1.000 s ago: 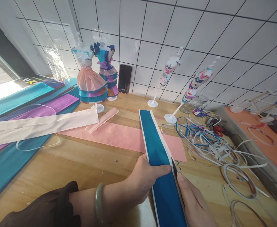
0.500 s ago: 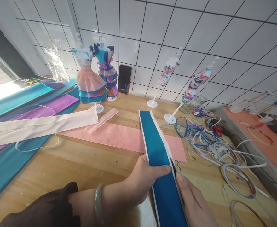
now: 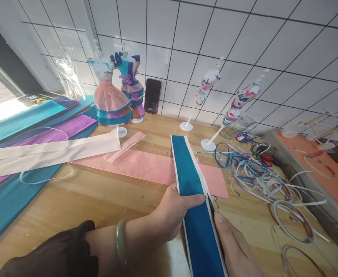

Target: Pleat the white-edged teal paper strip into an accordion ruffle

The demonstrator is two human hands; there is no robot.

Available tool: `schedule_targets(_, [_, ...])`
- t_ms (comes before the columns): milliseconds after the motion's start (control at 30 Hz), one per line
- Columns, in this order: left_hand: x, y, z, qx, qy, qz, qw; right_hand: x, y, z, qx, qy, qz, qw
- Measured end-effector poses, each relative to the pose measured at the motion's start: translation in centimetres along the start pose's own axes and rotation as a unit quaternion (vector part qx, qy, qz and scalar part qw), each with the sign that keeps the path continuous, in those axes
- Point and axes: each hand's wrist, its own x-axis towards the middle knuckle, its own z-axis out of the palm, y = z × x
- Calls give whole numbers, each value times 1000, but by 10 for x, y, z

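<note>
My left hand (image 3: 176, 209) grips a long teal-blue fabric strip (image 3: 187, 165) with white borders, its thumb flat across the front. My right hand (image 3: 233, 246) is closed at the strip's right edge around scissors (image 3: 210, 203). Only the dark, narrow blades show, lying along the white border near my left thumb; the handles are hidden. A thin, wavy blue offcut (image 3: 216, 202) lies just beyond the blades. Under the far part of the strip, a pink fabric piece (image 3: 145, 167) is spread on the wooden table (image 3: 105, 204).
Teal, purple and cream fabric strips (image 3: 53, 154) cover the left side. Two dressed mini mannequins (image 3: 111, 96), a phone (image 3: 153, 96) and two paint-marked mannequins (image 3: 209, 82) stand along the tiled wall. Tangled trimmings (image 3: 249, 165) lie at right, beside an orange-topped surface (image 3: 304, 154).
The scissors and both hands have shifted very slightly along the strip's right border. The strip has tilted a little; the things around it stay put.
</note>
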Motion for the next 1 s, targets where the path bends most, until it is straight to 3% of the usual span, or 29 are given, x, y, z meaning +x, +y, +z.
schedule_targets(233, [-4, -8, 1, 36, -7, 14, 999, 0, -5, -2, -18, -16, 9, 1000])
schedule_targets(1000, [-3, -11, -1, 39, -16, 28, 999, 0, -4, -1, -30, 27, -12, 999])
